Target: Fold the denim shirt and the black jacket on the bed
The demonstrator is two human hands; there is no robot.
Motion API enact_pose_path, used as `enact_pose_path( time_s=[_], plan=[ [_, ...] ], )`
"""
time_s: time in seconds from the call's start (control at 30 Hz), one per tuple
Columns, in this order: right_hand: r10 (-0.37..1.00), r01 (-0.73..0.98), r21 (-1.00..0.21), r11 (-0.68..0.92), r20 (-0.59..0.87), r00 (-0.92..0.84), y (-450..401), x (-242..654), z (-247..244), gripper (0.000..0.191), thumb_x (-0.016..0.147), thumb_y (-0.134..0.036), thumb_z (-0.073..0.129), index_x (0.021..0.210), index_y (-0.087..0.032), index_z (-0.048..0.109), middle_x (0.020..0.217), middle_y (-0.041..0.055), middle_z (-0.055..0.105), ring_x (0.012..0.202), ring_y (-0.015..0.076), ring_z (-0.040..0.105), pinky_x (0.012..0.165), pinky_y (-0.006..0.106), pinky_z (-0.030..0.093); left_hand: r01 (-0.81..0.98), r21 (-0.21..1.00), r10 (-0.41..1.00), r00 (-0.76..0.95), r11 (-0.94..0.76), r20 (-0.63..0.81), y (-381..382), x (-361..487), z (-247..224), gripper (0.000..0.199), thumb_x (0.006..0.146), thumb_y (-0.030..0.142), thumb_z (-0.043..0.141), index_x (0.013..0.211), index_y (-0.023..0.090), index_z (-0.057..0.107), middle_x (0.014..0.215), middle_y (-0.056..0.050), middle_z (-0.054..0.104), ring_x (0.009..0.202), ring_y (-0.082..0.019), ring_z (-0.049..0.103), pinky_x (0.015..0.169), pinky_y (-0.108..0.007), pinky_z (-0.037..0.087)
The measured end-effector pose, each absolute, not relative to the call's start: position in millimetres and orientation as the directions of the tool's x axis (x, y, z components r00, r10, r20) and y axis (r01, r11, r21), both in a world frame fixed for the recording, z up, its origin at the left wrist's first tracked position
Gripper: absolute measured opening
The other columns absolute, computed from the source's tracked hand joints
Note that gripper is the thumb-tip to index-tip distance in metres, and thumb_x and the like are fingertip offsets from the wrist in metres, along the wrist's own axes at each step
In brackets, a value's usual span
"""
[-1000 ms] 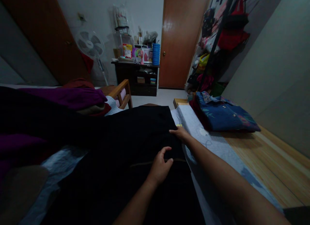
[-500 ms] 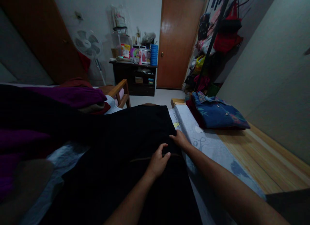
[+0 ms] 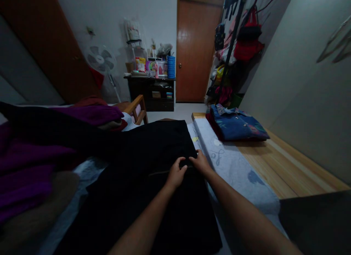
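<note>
A black garment (image 3: 153, 145) lies spread over the bed in front of me, with one sleeve-like length stretching to the left. A thin light-brown line, perhaps a seam or zip, crosses it beside my hands. My right hand (image 3: 201, 163) is closed on the garment's right edge, thumb on top and fingers over the side. Just left of it, my left hand (image 3: 176, 173) rests on the black cloth with thumb and forefinger apart; its other fingers are hidden.
A folded blue denim garment (image 3: 238, 123) sits on a wooden ledge (image 3: 263, 171) at right, beside a patterned grey sheet (image 3: 219, 156). Purple clothes (image 3: 30, 160) are heaped at left. A wooden chair arm (image 3: 135, 105), fan (image 3: 101, 59) and dark cabinet (image 3: 150, 97) stand beyond.
My right hand has shifted slightly closer to my left hand along the garment's edge. The view has turned a little to the right, bringing hangers on the wall into sight.
</note>
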State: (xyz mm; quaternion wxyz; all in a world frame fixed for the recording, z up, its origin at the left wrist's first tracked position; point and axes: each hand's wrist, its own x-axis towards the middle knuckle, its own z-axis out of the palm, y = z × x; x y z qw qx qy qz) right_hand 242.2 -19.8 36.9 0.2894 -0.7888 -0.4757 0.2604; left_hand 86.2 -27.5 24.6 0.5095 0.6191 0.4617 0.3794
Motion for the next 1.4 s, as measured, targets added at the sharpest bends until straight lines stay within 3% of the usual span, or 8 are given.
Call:
enact_pose_path(
  time_s=[0.2,0.37,0.5,0.63,0.83,0.97,1.1,1.4],
  plan=[
    [0.891,0.588,-0.676,-0.444,-0.262,0.371,-43,243,45,0.071,0.078,-0.053,0.062,0.13,-0.008,0.044,0.123,0.0222,0.059,0.113,0.0294,0.059,0.089,0.034,0.046,-0.08,0.941,0.888,0.363,0.33,-0.28,-49,75,44,0.076,0.073,0.015,0.067,0.141,0.026,0.035,0.107,-0.006,0.065,0.088,-0.017,0.065,0.086,-0.035,0.051],
    [0.92,0.651,-0.655,-0.382,-0.207,0.331,-57,241,48,0.065,0.081,-0.041,0.064,0.132,-0.009,0.041,0.121,0.0191,0.061,0.111,0.0269,0.06,0.088,0.032,0.045,-0.115,0.893,0.846,0.392,0.434,-0.361,-86,65,58,0.089,0.069,0.011,0.069,0.145,0.031,0.026,0.108,-0.007,0.065,0.08,-0.017,0.066,0.078,-0.034,0.053],
    [0.933,0.829,-0.461,-0.315,0.008,0.359,-70,225,56,0.054,0.086,-0.029,0.057,0.134,-0.01,0.043,0.129,0.0214,0.056,0.121,0.0302,0.051,0.099,0.038,0.038,-0.103,0.869,0.798,0.46,0.483,-0.389,-115,62,57,0.086,0.067,0.007,0.064,0.143,0.027,0.029,0.099,-0.005,0.067,0.076,-0.015,0.065,0.074,-0.03,0.052],
    [0.979,0.933,-0.356,-0.059,0.162,0.124,-86,210,51,0.052,0.093,-0.031,0.044,0.141,-0.014,0.039,0.15,0.0146,0.036,0.14,0.0264,0.028,0.112,0.041,0.023,-0.05,0.91,0.826,0.441,0.413,-0.351,-131,61,42,0.088,0.064,0.003,0.058,0.144,0.024,0.028,0.11,-0.006,0.065,0.081,-0.015,0.064,0.075,-0.029,0.051],
    [0.993,0.93,-0.362,-0.068,-0.111,0.03,-91,210,38,0.062,0.095,-0.046,0.036,0.147,-0.014,0.031,0.156,0.0115,0.025,0.144,0.026,0.019,0.113,0.048,0.019,0.286,0.958,0.887,0.439,0.013,-0.143,-141,47,38,0.074,0.067,0.008,0.058,0.139,0.02,0.042,0.132,-0.011,0.054,0.12,-0.024,0.051,0.103,-0.035,0.038],
    [0.99,0.932,-0.345,-0.11,-0.119,0.073,-82,207,51,0.062,0.094,-0.05,0.037,0.144,-0.013,0.038,0.153,0.013,0.032,0.141,0.03,0.025,0.112,0.053,0.019,0.678,0.683,0.913,0.405,-0.272,-0.038,-142,37,56,0.052,0.076,0.019,0.058,0.128,0.024,0.056,0.121,-0.012,0.057,0.111,-0.029,0.055,0.097,-0.04,0.04],
    [0.998,0.941,-0.337,-0.014,0.057,0.035,-75,196,50,0.061,0.095,-0.047,0.036,0.146,-0.015,0.034,0.155,0.011,0.028,0.143,0.0262,0.02,0.114,0.046,0.016,0.792,0.451,0.903,0.42,-0.412,0.086,-127,33,65,0.042,0.083,0.017,0.049,0.124,0.022,0.059,0.126,-0.011,0.055,0.115,-0.025,0.05,0.099,-0.037,0.039],
    [0.993,0.963,-0.256,0.087,0.097,-0.064,-79,187,22,0.058,0.093,-0.049,0.041,0.145,-0.022,0.039,0.155,0.0059,0.029,0.143,0.027,0.021,0.114,0.044,0.014,0.979,0.075,0.914,0.147,-0.188,0.377,-86,-31,67,0.049,0.081,0.023,0.056,0.13,0.018,0.054,0.14,-0.016,0.044,0.132,-0.034,0.031,0.109,-0.055,0.022]
  ],
)
